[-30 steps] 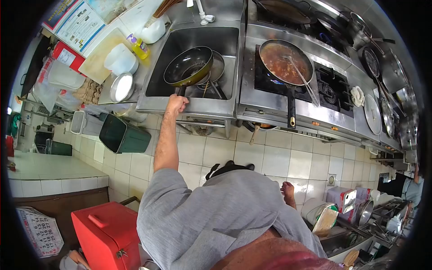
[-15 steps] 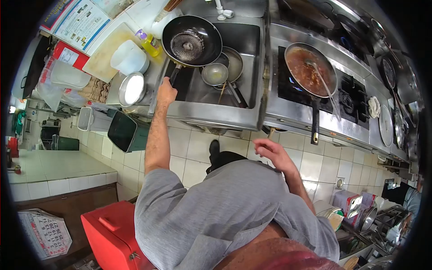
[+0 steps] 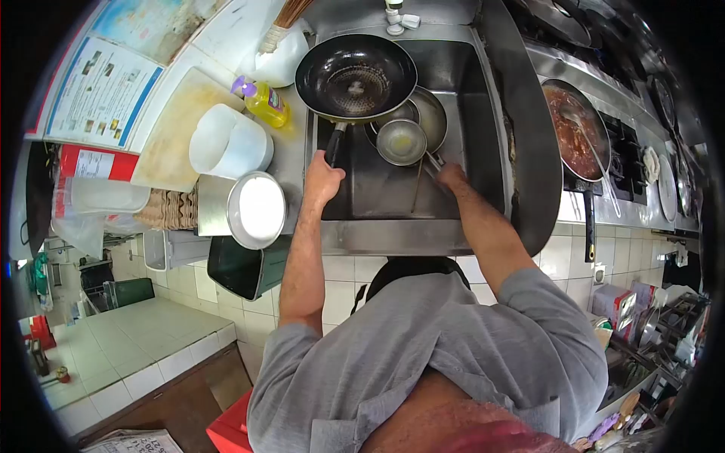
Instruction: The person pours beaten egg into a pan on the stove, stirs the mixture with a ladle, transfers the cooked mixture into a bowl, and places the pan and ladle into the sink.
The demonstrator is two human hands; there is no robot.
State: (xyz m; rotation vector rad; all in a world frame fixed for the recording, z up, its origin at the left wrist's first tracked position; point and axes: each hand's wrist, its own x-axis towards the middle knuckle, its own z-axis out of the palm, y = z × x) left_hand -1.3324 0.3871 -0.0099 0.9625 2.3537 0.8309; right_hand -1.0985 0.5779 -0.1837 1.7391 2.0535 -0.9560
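My left hand (image 3: 323, 180) is closed round the handle of a black wok-shaped pan (image 3: 356, 75), which it holds over the left end of the sink (image 3: 462, 226). Inside the sink lies a second frying pan (image 3: 433, 119), and on it rests a small metal bowl (image 3: 401, 143) with a little yellowish liquid. My right hand (image 3: 451, 177) reaches into the basin and is wrapped round this second pan's handle, mostly covering it. A thin stick (image 3: 418, 189) lies near that handle on the sink bottom.
Left of the sink stand a yellow soap bottle (image 3: 264, 104), a white tub (image 3: 229, 140) and a metal bowl with white contents (image 3: 257, 211). A pan of red sauce (image 3: 578, 124) sits on the stove to the right. A bin (image 3: 243, 266) is below the counter.
I have shifted right along the sink. My right hand has gone from hanging free into the basin and taken hold of the frying pan's handle. My left hand keeps the black pan.
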